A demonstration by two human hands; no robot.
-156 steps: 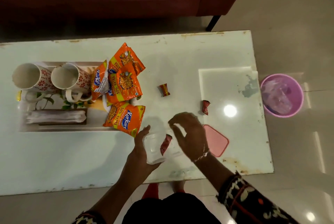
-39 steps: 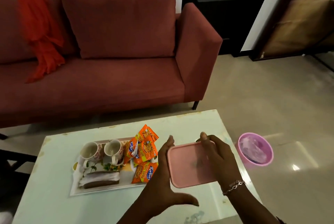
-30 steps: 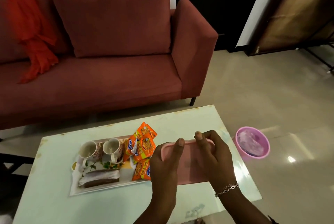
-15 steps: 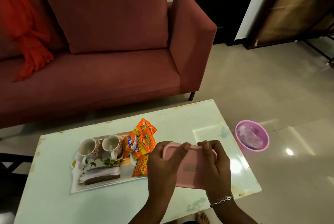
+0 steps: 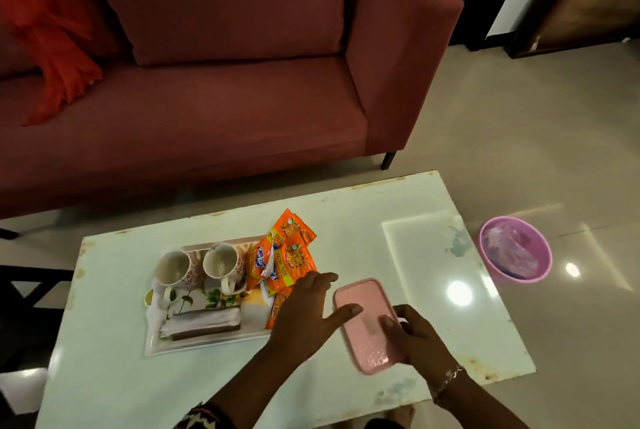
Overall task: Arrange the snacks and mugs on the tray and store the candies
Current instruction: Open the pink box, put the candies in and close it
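A small container with a pink lid [image 5: 360, 304] lies on the white table [image 5: 374, 217], right of the tray. My right hand [image 5: 415, 335] grips its near right edge, thumb on the lid. My left hand [image 5: 304, 318] is spread open beside it, with only the thumb resting on the lid. No loose candies show on the table. The floral tray [image 5: 207, 342] carries two white patterned mugs [image 5: 175, 267] [image 5: 221, 262], orange snack packets [image 5: 287, 259] piled at its right end, and a folded white napkin on a brown holder [image 5: 204, 319]. My left hand covers part of the nearest packet.
A pink bin [image 5: 516, 257] with a plastic liner stands on the floor right of the table. A red sofa [image 5: 207, 99] runs behind the table, with an orange cloth [image 5: 52, 48] draped at its left. The table's right half holds a raised glass panel [image 5: 433, 255].
Both hands pressed the pink lid onto the container, then lowered it to the table. My left hand has now opened and slid off to the left. The view tilted down.
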